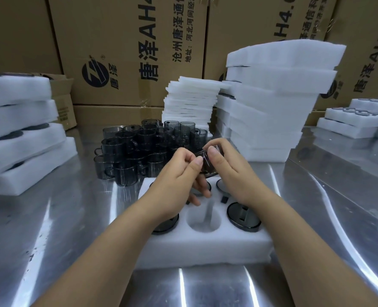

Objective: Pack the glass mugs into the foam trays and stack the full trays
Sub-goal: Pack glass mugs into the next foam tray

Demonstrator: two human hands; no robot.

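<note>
Left hand (179, 173) and right hand (230, 169) grip a mug (208, 166) over the tray's (205, 244) far edge.

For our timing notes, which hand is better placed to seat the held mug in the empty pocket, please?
Probably the right hand: its grip wraps the mug more fully, the left hand only pinches its edge; the empty pocket lies between both.

One wide-angle view only, worn on the person's head, facing forward and down at the tabletop (50, 229). It sits close over the foam tray (205, 244) (both forearms run in from the bottom edge), centred on the glass mug (208, 166) that the left hand (179, 173) and right hand (227, 171) hold above that tray. Cardboard boxes (128, 52) fill the frame beyond the tray.
</note>
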